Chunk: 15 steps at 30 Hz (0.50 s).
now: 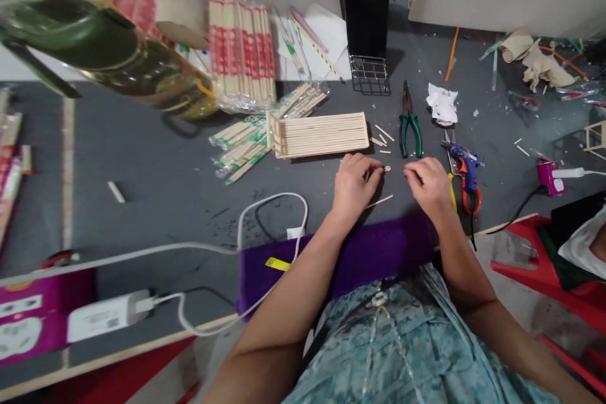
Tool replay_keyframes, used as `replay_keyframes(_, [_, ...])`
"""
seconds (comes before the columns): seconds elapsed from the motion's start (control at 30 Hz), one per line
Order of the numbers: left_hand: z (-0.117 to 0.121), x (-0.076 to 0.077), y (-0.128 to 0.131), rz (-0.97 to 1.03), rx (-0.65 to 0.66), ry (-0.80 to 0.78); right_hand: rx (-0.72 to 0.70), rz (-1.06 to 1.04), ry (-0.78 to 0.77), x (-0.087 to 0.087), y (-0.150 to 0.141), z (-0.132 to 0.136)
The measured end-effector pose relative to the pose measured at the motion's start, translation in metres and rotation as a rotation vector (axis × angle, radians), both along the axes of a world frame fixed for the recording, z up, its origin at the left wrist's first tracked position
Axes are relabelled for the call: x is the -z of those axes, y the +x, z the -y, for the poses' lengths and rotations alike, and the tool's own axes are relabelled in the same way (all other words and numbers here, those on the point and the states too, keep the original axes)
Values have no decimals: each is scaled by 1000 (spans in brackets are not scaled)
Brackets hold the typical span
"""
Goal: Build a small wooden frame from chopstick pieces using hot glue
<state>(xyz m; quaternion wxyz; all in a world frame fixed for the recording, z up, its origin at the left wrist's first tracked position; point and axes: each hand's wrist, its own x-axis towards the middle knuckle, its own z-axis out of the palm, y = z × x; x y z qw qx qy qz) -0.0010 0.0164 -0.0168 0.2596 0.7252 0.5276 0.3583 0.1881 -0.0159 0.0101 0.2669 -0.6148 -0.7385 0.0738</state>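
My left hand (354, 184) rests on the grey table with its fingers curled in a pinch around a thin wooden stick (379, 202) that runs out under the palm. A tiny pale bit (387, 168) lies just past its fingertips. My right hand (428, 186) sits a little to the right, fingers curled down onto the table; what it holds, if anything, is hidden. A flat panel of glued wooden sticks (322, 134) lies just beyond both hands.
Green-handled pliers (409, 123), a blue glue gun (466, 167) and scissors lie right of the hands. Packs of chopsticks (241, 50), a crumpled tissue (442, 104), a black post (367, 0) and a green bottle (95, 50) stand further back. White cable (265, 208) and charger (106, 315) near left.
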Motion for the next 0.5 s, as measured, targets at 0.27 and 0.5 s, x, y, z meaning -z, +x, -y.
replay_keyframes(0.27, [6,-17,-15,193,-310,211,625,41,38,-28,90,48])
replay_keyframes(0.5, [11,-30,-11,327,-340,236,699,-31,-246,-6,113,58])
